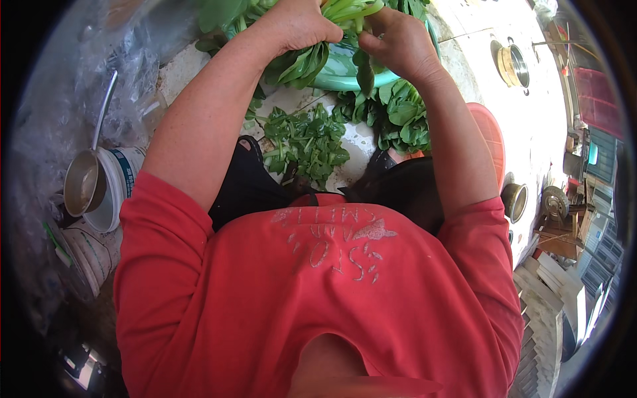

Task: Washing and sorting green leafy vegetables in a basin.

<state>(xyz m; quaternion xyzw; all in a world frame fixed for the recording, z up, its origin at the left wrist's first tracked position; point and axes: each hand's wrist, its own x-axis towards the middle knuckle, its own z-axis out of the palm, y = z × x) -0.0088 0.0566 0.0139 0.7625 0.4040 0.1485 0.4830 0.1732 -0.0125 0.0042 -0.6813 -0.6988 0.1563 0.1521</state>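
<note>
My left hand [303, 25] grips a bunch of leafy greens [348, 12] by its pale stems, with broad leaves drooping below the fingers. Close by on the right, my right hand [403, 47] has its thumb and fingers curled at the stem ends. A dark leaf [365, 74] hangs beneath it. Both hands are over a pale green plastic basin [338, 79], whose inside is partly hidden. On the floor between my feet lies a loose heap of torn leaves [303, 144]. More whole greens [403, 114] are piled beside the basin, near my right foot.
At left, a long-handled metal dipper [85, 184] rests against a white bucket [112, 191], near crumpled clear plastic sheeting [124, 99]. A red plastic object [487, 134] stands beyond my right arm. Farther right are metal pots [517, 201] and a wheel [555, 203].
</note>
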